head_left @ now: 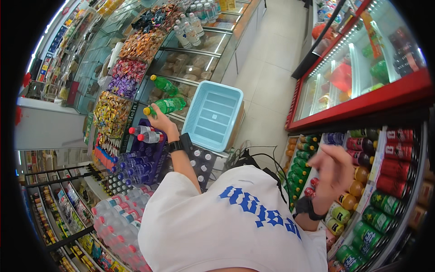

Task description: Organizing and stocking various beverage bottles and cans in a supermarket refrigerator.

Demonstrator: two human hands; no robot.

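My left hand is closed round the neck end of a green plastic bottle with a yellow cap. The bottle lies tilted over the glass counter, left of the light blue plastic basket. Just beyond it lies a second green bottle, also yellow-capped. At the right, my right hand is raised in front of the fridge shelves, its fingers bent and smeared by motion. Whether it holds anything does not show. Green bottles stand in a row beside it on the shelf.
A purple crate and red-capped water bottles are close under my left forearm. Bagged sweets line the counter. A red-framed fridge door stands at the right, above shelves of cans. Black cables hang near my body.
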